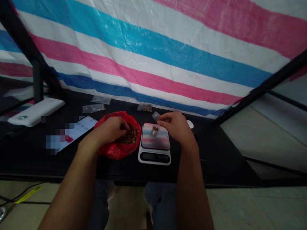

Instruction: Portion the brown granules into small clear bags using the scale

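My left hand (114, 127) reaches into a red plastic bag (117, 154) with its fingers curled together, just over small dried brown pieces (131, 135). Whatever its fingertips hold, if anything, is too small to make out. To the right of the bag is a white kitchen scale (154, 159), its display dark. On the scale's shiny plate stands a small clear cup (154, 130) with some brown pieces in it. Behind the cup, my right hand (176, 125) is closed, pinching a small clear plastic bag (155, 115) at its fingertips.
A filled zip bag (145, 107) lies at the back, with flat clear bags (93, 108) to its left. A phone (80, 131) with a lit screen and a white power bank (37, 111) lie on the left. Behind the black table (223, 159) hangs a striped sheet (144, 60).
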Motion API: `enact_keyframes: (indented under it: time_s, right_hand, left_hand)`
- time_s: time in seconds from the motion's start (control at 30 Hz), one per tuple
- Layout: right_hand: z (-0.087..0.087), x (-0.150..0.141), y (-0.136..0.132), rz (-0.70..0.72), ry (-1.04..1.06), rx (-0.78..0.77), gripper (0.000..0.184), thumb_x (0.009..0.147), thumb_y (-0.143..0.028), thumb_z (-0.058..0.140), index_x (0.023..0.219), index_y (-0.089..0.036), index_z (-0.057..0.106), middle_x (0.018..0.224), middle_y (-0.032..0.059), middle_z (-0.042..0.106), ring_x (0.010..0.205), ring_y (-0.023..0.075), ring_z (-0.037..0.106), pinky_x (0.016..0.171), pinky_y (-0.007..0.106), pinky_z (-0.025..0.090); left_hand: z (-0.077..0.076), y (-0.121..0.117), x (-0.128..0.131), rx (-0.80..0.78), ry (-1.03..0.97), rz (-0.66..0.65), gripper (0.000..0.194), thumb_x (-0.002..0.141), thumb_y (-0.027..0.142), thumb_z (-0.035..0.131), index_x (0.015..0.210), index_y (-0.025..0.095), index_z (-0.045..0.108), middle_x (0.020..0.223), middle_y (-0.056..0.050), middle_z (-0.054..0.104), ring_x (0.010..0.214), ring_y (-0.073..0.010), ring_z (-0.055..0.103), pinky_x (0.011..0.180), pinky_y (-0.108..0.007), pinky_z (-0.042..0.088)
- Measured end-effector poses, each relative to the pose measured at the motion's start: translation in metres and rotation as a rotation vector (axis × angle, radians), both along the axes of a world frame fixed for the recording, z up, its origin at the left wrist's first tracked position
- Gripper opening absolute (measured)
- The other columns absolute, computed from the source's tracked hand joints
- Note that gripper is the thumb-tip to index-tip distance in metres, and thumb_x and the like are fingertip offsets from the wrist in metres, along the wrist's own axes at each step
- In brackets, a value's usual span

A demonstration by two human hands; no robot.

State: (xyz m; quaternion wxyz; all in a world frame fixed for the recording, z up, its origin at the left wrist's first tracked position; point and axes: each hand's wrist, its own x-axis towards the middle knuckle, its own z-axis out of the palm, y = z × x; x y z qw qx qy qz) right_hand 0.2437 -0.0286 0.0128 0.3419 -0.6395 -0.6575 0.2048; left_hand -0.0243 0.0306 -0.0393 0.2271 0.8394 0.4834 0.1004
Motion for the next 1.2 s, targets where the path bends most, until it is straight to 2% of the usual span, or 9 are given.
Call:
enact_keyframes:
  time_s: [0.23, 0.43, 0.63, 0.73, 0.9, 1.03, 1.2]
  right_hand:
    - [-0.007, -0.006, 0.000, 0.092, -0.047, -0.083, 0.013, 0.084, -0.006, 0.076, 0.085, -0.017, 0.083, 0.085, 0.0063, 0.083, 0.083, 0.0221, 0.078, 0.074, 0.030, 0.054]
    - [-0.006, -0.008, 0.001, 0.103, -0.067, -0.094, 0.011, 0.086, -0.007, 0.076, 0.088, -0.015, 0.083, 0.088, 0.0075, 0.084, 0.083, 0.0209, 0.077, 0.076, 0.030, 0.053]
    - [-0.004, -0.006, 0.000, 0.099, -0.079, -0.113, 0.013, 0.086, -0.006, 0.075, 0.084, -0.016, 0.083, 0.086, 0.0059, 0.083, 0.083, 0.0205, 0.077, 0.075, 0.029, 0.052]
    - [-0.006, -0.006, 0.000, 0.097, -0.084, -0.098, 0.011, 0.085, -0.006, 0.077, 0.089, -0.015, 0.083, 0.089, 0.0070, 0.083, 0.086, 0.0211, 0.077, 0.078, 0.030, 0.054]
    - [-0.011, -0.005, 0.002, 0.097, -0.043, -0.089, 0.020, 0.084, -0.004, 0.078, 0.101, -0.014, 0.081, 0.102, 0.0108, 0.084, 0.095, 0.0225, 0.079, 0.088, 0.034, 0.059]
    - [-0.012, -0.004, 0.001, 0.091, -0.057, -0.089, 0.020, 0.083, -0.006, 0.080, 0.102, -0.014, 0.081, 0.105, 0.0126, 0.084, 0.099, 0.0242, 0.079, 0.094, 0.039, 0.060]
    - [-0.015, 0.000, 0.002, 0.109, 0.011, -0.089, 0.024, 0.084, -0.004, 0.076, 0.106, -0.013, 0.080, 0.106, 0.0135, 0.083, 0.098, 0.0239, 0.080, 0.093, 0.039, 0.062]
  left_hand:
    - [-0.003, 0.002, 0.005, -0.027, 0.009, 0.014, 0.039, 0.077, 0.011, 0.060, 0.102, 0.023, 0.087, 0.105, -0.005, 0.086, 0.097, -0.0236, 0.079, 0.085, -0.026, 0.059]
    - [-0.006, 0.001, 0.009, -0.057, 0.026, -0.006, 0.037, 0.081, 0.011, 0.060, 0.104, 0.022, 0.086, 0.107, -0.007, 0.085, 0.098, -0.0238, 0.079, 0.085, -0.027, 0.058]
    - [-0.006, 0.000, 0.012, -0.076, 0.038, -0.021, 0.035, 0.084, 0.013, 0.061, 0.107, 0.022, 0.086, 0.112, -0.007, 0.085, 0.102, -0.0239, 0.079, 0.090, -0.028, 0.056]
    - [-0.005, -0.002, 0.014, -0.077, 0.061, -0.034, 0.034, 0.085, 0.013, 0.061, 0.106, 0.021, 0.085, 0.111, -0.006, 0.085, 0.103, -0.0230, 0.078, 0.091, -0.028, 0.055]
    - [-0.007, -0.003, 0.014, -0.157, 0.038, -0.022, 0.030, 0.083, 0.016, 0.065, 0.105, 0.024, 0.084, 0.109, -0.005, 0.085, 0.097, -0.0216, 0.079, 0.083, -0.026, 0.055]
    - [-0.011, -0.003, 0.012, -0.112, -0.027, -0.055, 0.028, 0.082, 0.016, 0.064, 0.100, 0.024, 0.084, 0.106, -0.006, 0.085, 0.095, -0.0225, 0.078, 0.085, -0.028, 0.055]
    - [-0.010, -0.002, 0.010, -0.054, -0.035, -0.059, 0.028, 0.080, 0.014, 0.061, 0.092, 0.025, 0.084, 0.099, -0.006, 0.085, 0.090, -0.0226, 0.077, 0.080, -0.029, 0.054]
